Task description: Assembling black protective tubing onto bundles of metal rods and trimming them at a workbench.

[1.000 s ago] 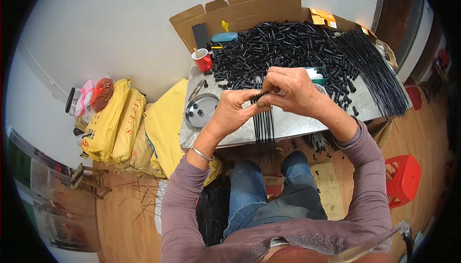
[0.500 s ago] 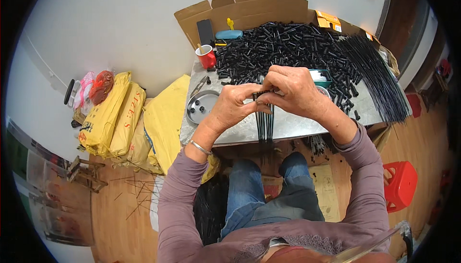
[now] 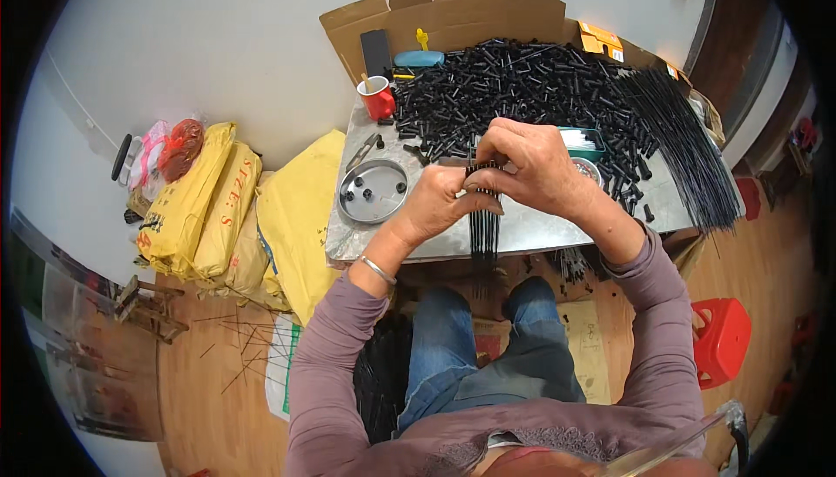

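Note:
Both my hands meet over the near part of the table and hold a bundle of thin black rods (image 3: pixel 484 238), which hangs down past the table's front edge. My left hand (image 3: pixel 435 201) grips the bundle from the left, its thumb lying across the rods. On the right, my right hand (image 3: pixel 533 166) is closed at the rods' upper ends, thumb and fingers pinched together. Whether a small part is between its fingertips, I cannot tell. Beyond my hands spreads a big heap of short black tubular pieces (image 3: pixel 522 77).
Left of my hands stands a round metal dish (image 3: pixel 373 218) with several small black parts. A red mug (image 3: pixel 378 99) and blue case (image 3: pixel 420 58) are behind it. Long black rods (image 3: pixel 684 151) lie at the table's right. Yellow sacks (image 3: pixel 300 216) and a red stool (image 3: pixel 723 342) flank the table.
My left hand has come slightly lower, and its thumb now crosses the rods. The bundle looks a little wider. My right hand stays at the rods' tops.

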Demonstrator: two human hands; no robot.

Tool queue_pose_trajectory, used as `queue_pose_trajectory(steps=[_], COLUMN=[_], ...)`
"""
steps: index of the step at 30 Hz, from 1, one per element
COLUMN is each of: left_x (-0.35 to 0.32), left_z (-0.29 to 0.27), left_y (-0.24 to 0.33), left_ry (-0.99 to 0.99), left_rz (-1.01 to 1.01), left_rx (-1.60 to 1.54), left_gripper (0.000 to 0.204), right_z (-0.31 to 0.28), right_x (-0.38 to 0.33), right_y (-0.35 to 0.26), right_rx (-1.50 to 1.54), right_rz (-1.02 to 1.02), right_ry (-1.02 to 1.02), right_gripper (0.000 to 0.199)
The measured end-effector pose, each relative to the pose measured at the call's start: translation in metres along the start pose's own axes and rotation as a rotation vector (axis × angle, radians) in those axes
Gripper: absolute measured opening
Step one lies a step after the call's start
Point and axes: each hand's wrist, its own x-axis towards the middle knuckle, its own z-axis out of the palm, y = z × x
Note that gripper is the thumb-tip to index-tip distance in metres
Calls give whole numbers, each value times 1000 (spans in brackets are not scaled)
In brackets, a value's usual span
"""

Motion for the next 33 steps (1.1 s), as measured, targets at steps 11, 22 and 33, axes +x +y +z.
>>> queue_pose_trajectory(steps=[11, 22, 33], left_x=[-49, -57, -62], left_z=[83, 98, 93], left_y=[-42, -63, -59], left_ry=[-93, -182, -218], left_rz=[-20, -3, -131], left_rx=[289, 490, 373], left_gripper=[55, 99, 103], right_z=[19, -7, 109], right_x=[4, -13, -75], right_y=[4, 115, 128], right_rx=[-311, 198, 33], right_rz=[-121, 825, 311], right_ry=[39, 152, -330], right_gripper=[33, 18, 16])
